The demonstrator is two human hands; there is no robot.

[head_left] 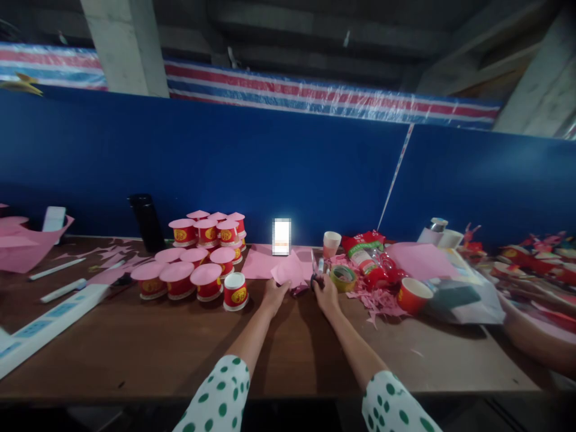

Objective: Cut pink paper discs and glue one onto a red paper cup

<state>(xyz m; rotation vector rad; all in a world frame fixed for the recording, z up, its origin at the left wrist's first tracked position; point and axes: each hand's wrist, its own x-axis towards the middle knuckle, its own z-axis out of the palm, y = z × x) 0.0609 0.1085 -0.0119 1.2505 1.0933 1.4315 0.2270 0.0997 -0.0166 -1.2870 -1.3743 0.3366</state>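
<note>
My left hand is closed on the edge of a pink paper piece, which looks rounded at the top. In my right hand is a pair of scissors, blades pointing up and away; whether they are spread is too small to tell. Behind the piece lies a larger pink paper sheet. A lit phone, its screen blurred out, stands upright at the back of that sheet. Left of my left hand is a red and gold paper cup, with several similar cups topped by pink paper discs beside it.
Right of my right hand are a tape roll, pink paper scraps, a red plastic packet and an orange cup. A black bottle and a white power strip are at left. A blue partition borders the table's back.
</note>
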